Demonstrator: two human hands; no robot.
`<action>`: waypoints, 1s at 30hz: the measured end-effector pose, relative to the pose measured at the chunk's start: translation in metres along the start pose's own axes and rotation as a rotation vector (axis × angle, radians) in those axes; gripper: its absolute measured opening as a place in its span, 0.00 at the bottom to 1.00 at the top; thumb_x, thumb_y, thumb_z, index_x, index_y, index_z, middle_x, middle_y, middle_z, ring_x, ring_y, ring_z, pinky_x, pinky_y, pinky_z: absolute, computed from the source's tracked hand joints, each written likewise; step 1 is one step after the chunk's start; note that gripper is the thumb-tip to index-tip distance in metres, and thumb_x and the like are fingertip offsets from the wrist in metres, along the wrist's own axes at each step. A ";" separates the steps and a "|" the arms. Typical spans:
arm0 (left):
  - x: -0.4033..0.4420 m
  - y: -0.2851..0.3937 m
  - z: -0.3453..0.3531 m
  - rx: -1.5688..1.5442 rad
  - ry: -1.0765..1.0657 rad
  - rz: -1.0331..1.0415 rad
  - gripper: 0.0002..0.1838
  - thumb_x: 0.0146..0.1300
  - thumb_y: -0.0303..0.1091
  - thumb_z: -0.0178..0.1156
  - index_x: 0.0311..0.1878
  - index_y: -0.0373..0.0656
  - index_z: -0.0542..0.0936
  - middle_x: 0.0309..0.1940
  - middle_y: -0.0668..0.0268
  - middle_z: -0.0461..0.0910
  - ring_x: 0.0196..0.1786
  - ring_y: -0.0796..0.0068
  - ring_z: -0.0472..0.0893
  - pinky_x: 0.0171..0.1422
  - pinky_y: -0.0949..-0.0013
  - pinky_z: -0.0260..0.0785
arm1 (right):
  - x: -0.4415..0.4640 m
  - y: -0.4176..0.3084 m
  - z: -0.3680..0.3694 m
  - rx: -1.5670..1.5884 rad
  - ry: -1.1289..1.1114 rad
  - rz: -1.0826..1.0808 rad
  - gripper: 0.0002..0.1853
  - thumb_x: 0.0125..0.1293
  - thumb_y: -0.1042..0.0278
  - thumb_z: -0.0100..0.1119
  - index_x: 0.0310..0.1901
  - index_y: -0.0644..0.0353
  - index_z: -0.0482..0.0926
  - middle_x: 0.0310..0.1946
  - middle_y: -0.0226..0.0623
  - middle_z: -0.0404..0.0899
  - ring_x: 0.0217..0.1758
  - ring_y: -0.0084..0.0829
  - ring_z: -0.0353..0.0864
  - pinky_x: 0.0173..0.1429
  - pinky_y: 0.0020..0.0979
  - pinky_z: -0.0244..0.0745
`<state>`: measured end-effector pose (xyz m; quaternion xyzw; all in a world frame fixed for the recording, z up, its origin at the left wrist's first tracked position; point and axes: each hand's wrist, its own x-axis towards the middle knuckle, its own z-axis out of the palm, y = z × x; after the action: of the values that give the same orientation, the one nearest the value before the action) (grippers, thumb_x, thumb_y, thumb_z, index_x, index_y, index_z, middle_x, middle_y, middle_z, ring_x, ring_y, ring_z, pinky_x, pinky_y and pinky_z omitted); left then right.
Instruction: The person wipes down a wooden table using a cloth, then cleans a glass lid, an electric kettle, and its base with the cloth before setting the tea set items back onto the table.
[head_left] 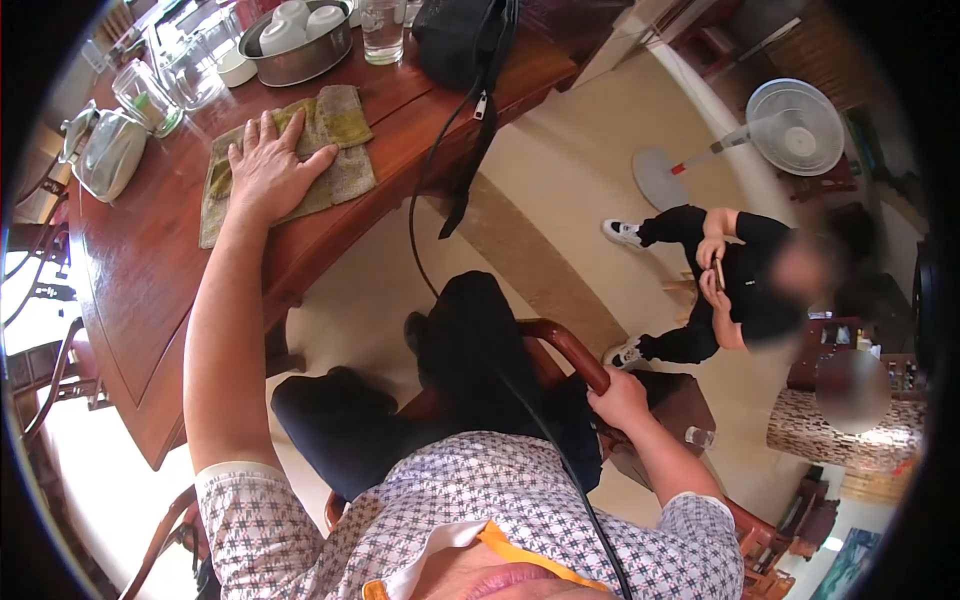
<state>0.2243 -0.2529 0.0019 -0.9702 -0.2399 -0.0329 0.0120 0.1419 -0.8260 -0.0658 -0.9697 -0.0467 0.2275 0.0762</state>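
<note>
My left hand [272,170] lies flat with its fingers spread on a folded green-and-grey cloth [345,180]. The cloth rests near the edge of a reddish-brown wooden table [150,260]. At my right side, my right hand [620,397] is closed round the end of a curved wooden chair armrest [570,348]. Beyond the cloth stands a metal bowl [300,68] with white cups [285,35] in it. A glass pitcher [108,155] and a glass jar [150,100] are left of the cloth.
A drinking glass [383,35] and a black bag [460,45] sit at the table's far side. One black cable [415,215] runs from there across my lap. To the right, a seated person [765,285] holds a phone, near a standing fan [795,125].
</note>
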 end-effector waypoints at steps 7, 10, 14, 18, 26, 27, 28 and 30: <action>-0.017 -0.009 -0.002 -0.095 0.046 0.029 0.55 0.59 0.75 0.54 0.83 0.55 0.53 0.82 0.47 0.51 0.84 0.47 0.47 0.85 0.41 0.37 | -0.004 -0.009 0.004 -0.043 0.072 -0.030 0.23 0.48 0.59 0.75 0.47 0.55 0.84 0.38 0.51 0.87 0.47 0.53 0.86 0.53 0.48 0.80; -0.032 -0.015 -0.011 -0.150 0.058 0.055 0.55 0.58 0.73 0.56 0.83 0.53 0.54 0.82 0.49 0.52 0.84 0.49 0.51 0.85 0.42 0.39 | -0.006 -0.013 0.000 -0.039 0.064 -0.001 0.23 0.48 0.60 0.74 0.48 0.55 0.84 0.40 0.52 0.87 0.48 0.54 0.86 0.53 0.48 0.80; -0.060 -0.050 -0.023 -0.141 0.009 -0.019 0.56 0.59 0.74 0.55 0.83 0.51 0.53 0.82 0.54 0.52 0.84 0.55 0.49 0.86 0.44 0.38 | -0.006 -0.010 -0.001 -0.077 0.082 -0.019 0.23 0.49 0.60 0.72 0.49 0.54 0.83 0.40 0.51 0.87 0.48 0.54 0.86 0.54 0.49 0.79; -0.095 -0.129 -0.023 -0.037 -0.031 -0.200 0.55 0.61 0.73 0.56 0.83 0.49 0.52 0.83 0.58 0.51 0.85 0.57 0.47 0.86 0.46 0.36 | -0.004 -0.003 0.005 -0.089 0.085 -0.042 0.23 0.50 0.58 0.73 0.48 0.55 0.83 0.41 0.52 0.86 0.49 0.55 0.86 0.55 0.50 0.79; -0.182 -0.282 -0.018 0.010 -0.040 -0.580 0.53 0.61 0.72 0.56 0.82 0.51 0.56 0.84 0.60 0.50 0.85 0.59 0.46 0.84 0.38 0.35 | -0.003 -0.007 -0.002 -0.068 0.017 -0.039 0.22 0.51 0.58 0.72 0.48 0.56 0.83 0.42 0.53 0.86 0.50 0.54 0.85 0.56 0.49 0.78; -0.185 -0.286 -0.018 0.017 -0.047 -0.601 0.53 0.61 0.72 0.55 0.82 0.51 0.55 0.84 0.60 0.49 0.85 0.59 0.46 0.84 0.38 0.35 | -0.001 -0.004 0.000 -0.078 0.023 -0.058 0.22 0.51 0.59 0.72 0.48 0.57 0.82 0.42 0.53 0.86 0.50 0.53 0.85 0.56 0.48 0.78; -0.185 -0.290 -0.017 0.026 -0.056 -0.619 0.53 0.61 0.73 0.55 0.82 0.51 0.55 0.84 0.60 0.49 0.85 0.59 0.46 0.84 0.38 0.35 | 0.002 -0.002 0.002 -0.075 0.008 -0.048 0.22 0.51 0.59 0.72 0.48 0.58 0.82 0.42 0.53 0.86 0.50 0.53 0.85 0.56 0.48 0.78; -0.172 -0.293 -0.012 -0.017 -0.089 -0.685 0.55 0.62 0.77 0.49 0.83 0.50 0.53 0.84 0.58 0.47 0.86 0.55 0.43 0.84 0.37 0.33 | 0.003 -0.002 0.001 -0.070 -0.023 -0.021 0.22 0.51 0.59 0.72 0.48 0.58 0.82 0.42 0.53 0.86 0.50 0.53 0.85 0.55 0.48 0.78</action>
<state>-0.0649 -0.0737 0.0040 -0.8339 -0.5516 0.0052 -0.0184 0.1442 -0.8237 -0.0679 -0.9685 -0.0658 0.2361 0.0441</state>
